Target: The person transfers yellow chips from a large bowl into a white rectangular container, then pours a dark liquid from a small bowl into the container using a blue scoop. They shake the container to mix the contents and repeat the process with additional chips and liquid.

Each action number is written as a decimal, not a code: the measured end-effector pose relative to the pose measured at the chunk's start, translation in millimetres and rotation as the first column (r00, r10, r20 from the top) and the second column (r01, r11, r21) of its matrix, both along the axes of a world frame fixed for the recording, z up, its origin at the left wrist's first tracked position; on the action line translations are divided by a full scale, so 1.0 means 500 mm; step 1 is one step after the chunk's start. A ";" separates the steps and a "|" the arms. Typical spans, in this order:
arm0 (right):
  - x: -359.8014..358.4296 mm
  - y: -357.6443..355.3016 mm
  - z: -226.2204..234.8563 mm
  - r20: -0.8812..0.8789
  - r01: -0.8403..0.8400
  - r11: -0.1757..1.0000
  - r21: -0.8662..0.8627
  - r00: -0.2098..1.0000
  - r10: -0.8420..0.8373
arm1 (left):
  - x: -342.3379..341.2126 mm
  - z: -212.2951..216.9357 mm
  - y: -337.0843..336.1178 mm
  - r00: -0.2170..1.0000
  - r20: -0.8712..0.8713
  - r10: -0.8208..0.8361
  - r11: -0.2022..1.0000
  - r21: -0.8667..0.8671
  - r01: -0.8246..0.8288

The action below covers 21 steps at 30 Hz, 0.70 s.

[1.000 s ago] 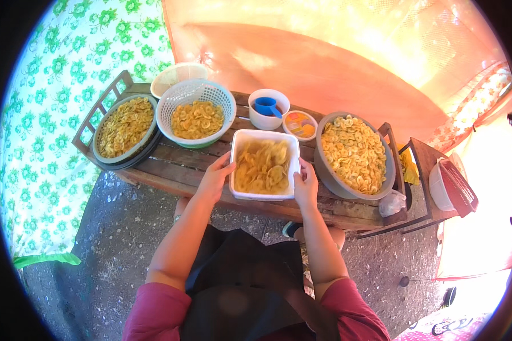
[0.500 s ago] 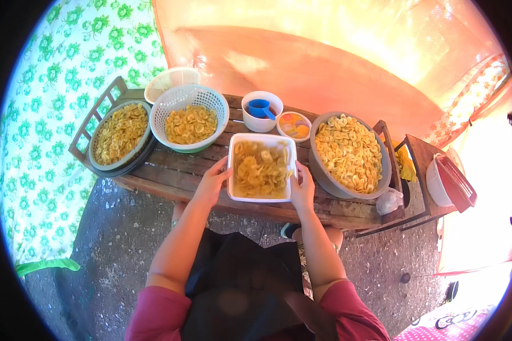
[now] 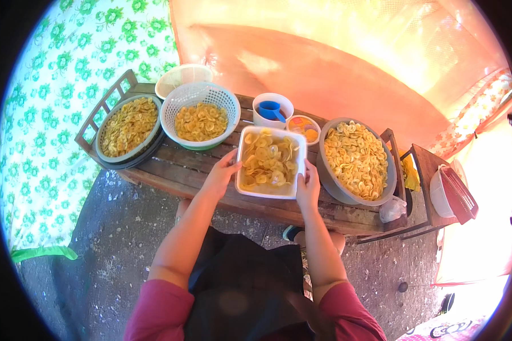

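Both my hands hold a white square plastic tub by its opposite sides, tilted toward me above the bench's front edge. Inside it lie loose yellow banana chips, gathered unevenly with some of the bottom showing. My left hand grips the left wall, thumb near the rim. On the right wall, my right hand is closed with its thumb up; its other fingers are partly hidden. Just right of the tub stands a large grey basin heaped with banana chips. A pale blue colander with more chips sits behind to the left.
The slatted wooden bench also bears a chip-filled grey basin at left. Toward the back are a white bucket with a blue dipper and a round lidded container. A plastic bag lies at the right end.
The view has shifted slightly, moving the bench and its containers rightward. The chips in the tub, blurred before, now look sharper and differently spread. Both hands keep their hold.
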State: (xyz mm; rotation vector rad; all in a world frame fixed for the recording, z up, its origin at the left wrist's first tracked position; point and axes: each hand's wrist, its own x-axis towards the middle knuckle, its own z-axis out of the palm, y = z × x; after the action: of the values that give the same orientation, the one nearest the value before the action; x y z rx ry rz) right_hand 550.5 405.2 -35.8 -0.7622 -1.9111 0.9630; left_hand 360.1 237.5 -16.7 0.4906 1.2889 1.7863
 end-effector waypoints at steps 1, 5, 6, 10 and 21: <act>0.001 0.001 0.001 0.035 -0.042 0.981 -0.188 0.998 0.049 | 0.002 -0.001 0.001 0.999 0.048 0.000 1.000 -0.002 0.000; -0.005 -0.002 0.003 -0.182 0.027 0.979 0.201 0.983 0.010 | -0.007 -0.003 -0.003 0.992 0.095 0.078 0.997 0.010 -0.080; -0.006 -0.003 0.004 -0.070 0.014 0.994 0.109 0.998 -0.006 | -0.008 -0.004 -0.004 0.996 0.061 0.062 0.995 0.076 -0.066; -0.007 -0.006 0.005 -0.031 -0.013 0.998 -0.056 0.999 0.011 | -0.005 -0.008 -0.007 0.997 0.073 0.023 0.999 0.042 -0.027; 0.010 -0.013 0.000 -0.264 0.012 0.984 0.178 0.964 0.035 | 0.012 -0.012 -0.016 0.992 0.109 0.059 0.995 0.070 -0.067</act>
State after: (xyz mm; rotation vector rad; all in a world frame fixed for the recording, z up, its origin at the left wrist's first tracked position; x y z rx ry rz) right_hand 555.4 398.7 -35.7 -0.4908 -1.7391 0.8420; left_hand 366.3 229.6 -22.6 0.3928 1.1794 1.8923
